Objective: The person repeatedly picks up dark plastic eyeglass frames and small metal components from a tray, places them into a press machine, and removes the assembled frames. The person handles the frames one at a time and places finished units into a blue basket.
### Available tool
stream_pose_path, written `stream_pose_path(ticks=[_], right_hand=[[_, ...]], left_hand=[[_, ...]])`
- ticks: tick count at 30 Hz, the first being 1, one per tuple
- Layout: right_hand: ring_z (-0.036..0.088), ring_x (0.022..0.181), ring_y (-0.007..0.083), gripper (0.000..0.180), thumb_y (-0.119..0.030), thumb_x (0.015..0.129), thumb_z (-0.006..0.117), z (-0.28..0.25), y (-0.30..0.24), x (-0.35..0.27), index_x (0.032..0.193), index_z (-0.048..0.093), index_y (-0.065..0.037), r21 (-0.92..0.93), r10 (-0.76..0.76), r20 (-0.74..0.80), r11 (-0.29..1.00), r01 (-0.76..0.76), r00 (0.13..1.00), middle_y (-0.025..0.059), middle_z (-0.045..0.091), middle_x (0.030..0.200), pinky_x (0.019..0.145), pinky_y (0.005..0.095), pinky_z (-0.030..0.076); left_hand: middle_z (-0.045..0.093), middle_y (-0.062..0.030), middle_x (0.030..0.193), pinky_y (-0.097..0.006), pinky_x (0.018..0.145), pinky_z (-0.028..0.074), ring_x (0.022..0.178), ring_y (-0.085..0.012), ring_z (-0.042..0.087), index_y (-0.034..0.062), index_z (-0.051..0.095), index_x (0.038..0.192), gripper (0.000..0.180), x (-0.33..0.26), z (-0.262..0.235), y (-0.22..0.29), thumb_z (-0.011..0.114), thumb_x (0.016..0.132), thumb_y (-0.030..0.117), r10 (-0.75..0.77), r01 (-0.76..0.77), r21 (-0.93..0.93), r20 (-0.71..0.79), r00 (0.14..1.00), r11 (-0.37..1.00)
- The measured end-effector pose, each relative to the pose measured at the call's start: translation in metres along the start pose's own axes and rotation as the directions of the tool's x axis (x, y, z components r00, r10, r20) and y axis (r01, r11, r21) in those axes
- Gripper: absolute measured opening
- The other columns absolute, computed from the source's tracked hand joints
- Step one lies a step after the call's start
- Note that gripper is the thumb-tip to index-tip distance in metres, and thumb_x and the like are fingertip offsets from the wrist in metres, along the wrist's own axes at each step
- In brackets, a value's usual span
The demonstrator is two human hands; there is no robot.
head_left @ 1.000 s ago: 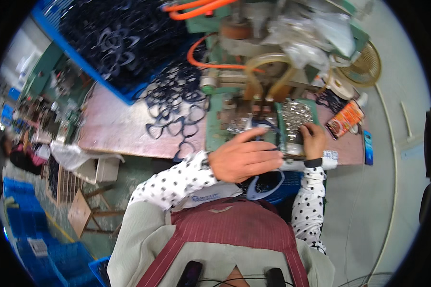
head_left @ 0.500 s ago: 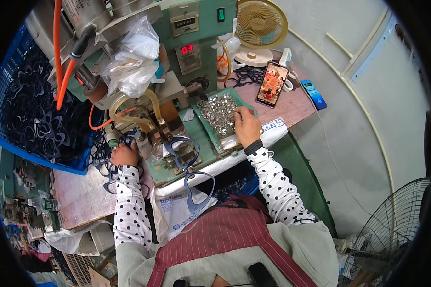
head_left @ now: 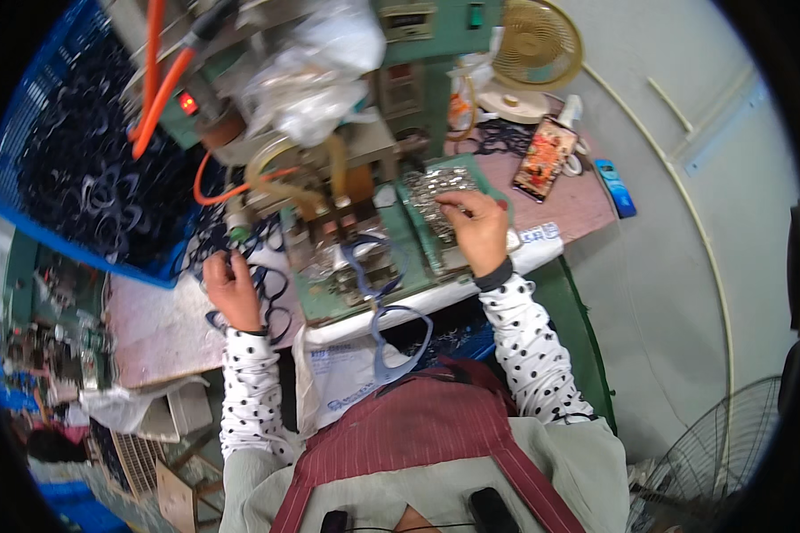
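Observation:
A blue spectacle frame (head_left: 384, 353) sits at the work point of the green bench machine, its lower rim hanging toward my lap. My right hand (head_left: 478, 233) is over a green tray (head_left: 425, 233) heaped with small shiny metal pieces (head_left: 442, 185). Its thumb and fingertips are pinched together; what they hold, if anything, is too small to make out. My left hand (head_left: 232, 291) is above the pink table, beside loose dark spectacle frames (head_left: 276, 282). Its fingers are bent but apart, with nothing visible between them, though the picture is slightly blurred.
A large blue basket (head_left: 107, 259) full of dark frames stands at the left. Orange hoses (head_left: 154, 80) and a plastic bag (head_left: 316, 84) hang by the machine. At the right back are a phone (head_left: 544, 160), a blue phone-like device (head_left: 615, 188) and a fan (head_left: 533, 44).
The head view has shifted, so the scene sits further right and tilts. My left hand has drawn back toward me from the green knob. My right hand stays at the tray, fingers now pinched.

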State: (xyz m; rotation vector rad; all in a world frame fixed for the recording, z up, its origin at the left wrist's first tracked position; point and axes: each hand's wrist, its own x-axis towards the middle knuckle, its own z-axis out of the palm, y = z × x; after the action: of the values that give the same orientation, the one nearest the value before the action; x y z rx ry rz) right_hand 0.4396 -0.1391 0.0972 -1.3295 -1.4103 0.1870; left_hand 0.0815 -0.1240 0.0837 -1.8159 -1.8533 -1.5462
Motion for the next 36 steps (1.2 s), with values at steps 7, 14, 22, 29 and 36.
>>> stream_pose_path(ticks=[7, 14, 22, 29, 36], right_hand=[[0.050, 0.067, 0.0021, 0.015, 0.000, 0.079, 0.069, -0.005, -0.092, 0.004, 0.094, 0.073, -0.001, 0.344, 0.201, 0.352, 0.881, -0.326, 0.914, -0.0012, 0.067, 0.084, 0.059, 0.0180, 0.038], [0.049, 0.056, 0.0045, 0.036, -0.006, 0.073, 0.074, 0.011, -0.106, 0.005, 0.104, 0.057, -0.003, 0.293, 0.235, 0.390, 0.885, -0.362, 0.890, 0.0055, 0.070, 0.079, 0.051, 0.0235, 0.040], [0.056, 0.061, 0.0061, 0.046, -0.004, 0.071, 0.074, 0.036, -0.113, 0.009, 0.109, 0.050, -0.001, 0.449, 0.235, 0.388, 0.796, -0.406, 0.891, 0.0073, 0.070, 0.077, 0.056, 0.0226, 0.044], [0.061, 0.072, 0.0107, 0.044, -0.003, 0.076, 0.072, 0.019, -0.064, 0.018, 0.114, 0.051, 0.000, 0.414, 0.213, 0.215, 0.864, -0.286, 0.953, 0.0069, 0.069, 0.083, 0.065, 0.0246, 0.049], [0.067, 0.070, 0.0201, 0.024, -0.011, 0.079, 0.072, -0.017, 0.068, 0.002, 0.101, 0.066, -0.003, -0.084, 0.306, 0.146, 0.951, -0.297, 0.941, 0.0115, 0.070, 0.080, 0.064, 0.0314, 0.051]], left_hand=[[0.068, -0.0065, 0.098, -0.039, 0.082, 0.049, 0.085, -0.0221, 0.063, 0.0060, 0.067, 0.106, 0.035, -0.018, -0.033, 0.121, 0.066, 0.071, 0.003, 0.726, -0.666, -0.343, 0.073, 0.684, 0.662], [0.067, -0.0097, 0.095, -0.039, 0.079, 0.050, 0.081, -0.0245, 0.062, 0.0007, 0.065, 0.110, 0.038, -0.020, -0.014, 0.148, 0.067, 0.072, 0.004, 0.803, -0.632, -0.593, 0.043, 0.594, 0.499], [0.067, -0.0115, 0.095, -0.039, 0.080, 0.051, 0.082, -0.0238, 0.061, -0.0027, 0.064, 0.112, 0.039, -0.029, -0.026, 0.143, 0.064, 0.073, 0.005, 0.880, -0.722, -0.586, -0.032, 0.474, 0.367], [0.066, -0.0163, 0.105, -0.050, 0.096, 0.048, 0.097, -0.0330, 0.064, -0.0038, 0.062, 0.115, 0.033, -0.018, -0.006, 0.139, 0.058, 0.082, 0.003, 0.916, -0.600, -0.733, 0.080, 0.392, 0.321], [0.067, -0.0159, 0.105, -0.048, 0.091, 0.050, 0.093, -0.0306, 0.063, -0.0050, 0.063, 0.113, 0.036, -0.015, 0.005, 0.139, 0.063, 0.077, 0.000, 0.916, -0.592, -0.746, 0.062, 0.396, 0.306]])
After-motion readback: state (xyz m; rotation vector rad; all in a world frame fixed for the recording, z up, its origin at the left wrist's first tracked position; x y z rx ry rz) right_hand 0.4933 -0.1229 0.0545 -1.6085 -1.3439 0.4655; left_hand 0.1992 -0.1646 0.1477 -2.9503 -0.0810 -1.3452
